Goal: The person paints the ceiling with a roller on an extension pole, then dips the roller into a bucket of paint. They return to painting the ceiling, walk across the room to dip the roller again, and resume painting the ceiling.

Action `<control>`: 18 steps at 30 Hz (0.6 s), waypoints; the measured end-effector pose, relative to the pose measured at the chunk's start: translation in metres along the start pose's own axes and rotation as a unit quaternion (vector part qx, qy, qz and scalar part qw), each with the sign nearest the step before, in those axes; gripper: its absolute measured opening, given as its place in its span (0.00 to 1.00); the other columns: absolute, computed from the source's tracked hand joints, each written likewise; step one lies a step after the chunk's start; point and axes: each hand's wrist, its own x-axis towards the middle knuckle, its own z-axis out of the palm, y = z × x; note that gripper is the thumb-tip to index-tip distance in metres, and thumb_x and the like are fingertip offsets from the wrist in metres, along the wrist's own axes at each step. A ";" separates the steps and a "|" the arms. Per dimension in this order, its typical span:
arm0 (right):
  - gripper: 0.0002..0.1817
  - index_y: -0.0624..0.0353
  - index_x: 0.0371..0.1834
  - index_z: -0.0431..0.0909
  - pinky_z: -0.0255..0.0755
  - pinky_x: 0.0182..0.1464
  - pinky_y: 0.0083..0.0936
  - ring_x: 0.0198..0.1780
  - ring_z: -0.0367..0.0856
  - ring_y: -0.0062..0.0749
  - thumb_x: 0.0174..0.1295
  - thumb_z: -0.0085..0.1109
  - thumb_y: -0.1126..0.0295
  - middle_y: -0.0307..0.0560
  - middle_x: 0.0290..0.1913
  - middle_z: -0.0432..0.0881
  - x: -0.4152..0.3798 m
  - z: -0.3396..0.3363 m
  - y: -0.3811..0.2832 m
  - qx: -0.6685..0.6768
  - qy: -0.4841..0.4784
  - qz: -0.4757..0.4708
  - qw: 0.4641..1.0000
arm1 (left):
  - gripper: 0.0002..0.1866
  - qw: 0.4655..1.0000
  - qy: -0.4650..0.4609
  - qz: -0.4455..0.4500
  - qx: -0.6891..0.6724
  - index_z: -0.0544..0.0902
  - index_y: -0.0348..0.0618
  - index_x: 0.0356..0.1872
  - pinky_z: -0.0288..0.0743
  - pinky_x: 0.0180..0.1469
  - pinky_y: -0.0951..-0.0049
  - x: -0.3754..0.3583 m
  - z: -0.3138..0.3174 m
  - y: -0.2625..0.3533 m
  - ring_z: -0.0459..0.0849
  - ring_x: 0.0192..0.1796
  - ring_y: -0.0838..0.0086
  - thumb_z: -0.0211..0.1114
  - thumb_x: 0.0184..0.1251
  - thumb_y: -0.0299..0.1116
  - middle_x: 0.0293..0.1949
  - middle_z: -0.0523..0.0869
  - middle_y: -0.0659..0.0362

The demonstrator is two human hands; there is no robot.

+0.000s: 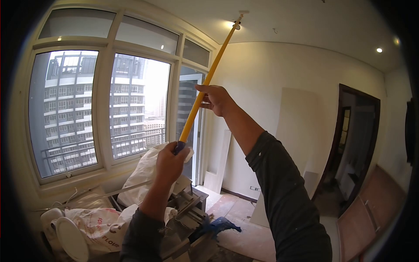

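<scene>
A long yellow extension pole [214,64] slants up and away from me towards the ceiling. Its far tip carries a small pale head [243,12], up against or very close to the ceiling; I cannot make out its exact kind. Low on the pole, my left hand [170,162] is closed around the dark blue grip [179,147]. Higher up, my right hand [214,98] holds the yellow shaft between thumb and fingers, with the arm stretched forward.
Tall windows [104,105] line the left side. Below them lie a white sack [142,174], a printed flour sack [98,225], a round white lid [72,239] and blue plastic [222,225]. A dark-framed doorway [349,144] stands right; reddish panels [355,231] lean nearby. Ceiling lights [379,50] are lit.
</scene>
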 end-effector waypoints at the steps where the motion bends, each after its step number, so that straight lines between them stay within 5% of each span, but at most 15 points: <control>1: 0.23 0.62 0.51 0.76 0.79 0.58 0.41 0.51 0.79 0.39 0.59 0.73 0.62 0.46 0.44 0.77 -0.007 0.005 -0.001 -0.006 -0.011 0.004 1.000 | 0.11 1.000 0.000 0.005 -0.001 0.83 0.35 0.41 0.64 0.20 0.80 -0.006 -0.006 -0.006 0.71 0.18 0.86 0.68 0.64 0.32 0.21 0.76 0.67; 5: 0.25 0.62 0.52 0.75 0.76 0.60 0.41 0.54 0.79 0.40 0.60 0.72 0.57 0.48 0.46 0.77 -0.033 0.029 -0.002 -0.034 -0.061 0.017 0.997 | 0.17 0.999 0.001 -0.029 -0.036 0.83 0.33 0.45 0.70 0.29 0.73 -0.040 -0.041 -0.012 0.75 0.24 0.80 0.70 0.62 0.36 0.23 0.78 0.63; 9: 0.31 0.64 0.56 0.72 0.76 0.58 0.39 0.55 0.80 0.41 0.61 0.70 0.51 0.51 0.50 0.78 -0.071 0.064 -0.007 -0.091 -0.129 -0.009 0.987 | 0.17 0.992 0.009 -0.070 -0.103 0.82 0.33 0.51 0.64 0.21 0.81 -0.090 -0.087 0.013 0.70 0.19 0.87 0.70 0.63 0.30 0.23 0.77 0.67; 18: 0.45 0.69 0.64 0.62 0.78 0.56 0.39 0.56 0.79 0.41 0.55 0.74 0.46 0.56 0.53 0.77 -0.176 0.172 -0.041 -0.108 -0.217 -0.021 0.970 | 0.18 0.983 0.030 -0.070 -0.166 0.80 0.32 0.53 0.65 0.20 0.82 -0.191 -0.207 0.038 0.70 0.19 0.87 0.68 0.63 0.24 0.23 0.76 0.67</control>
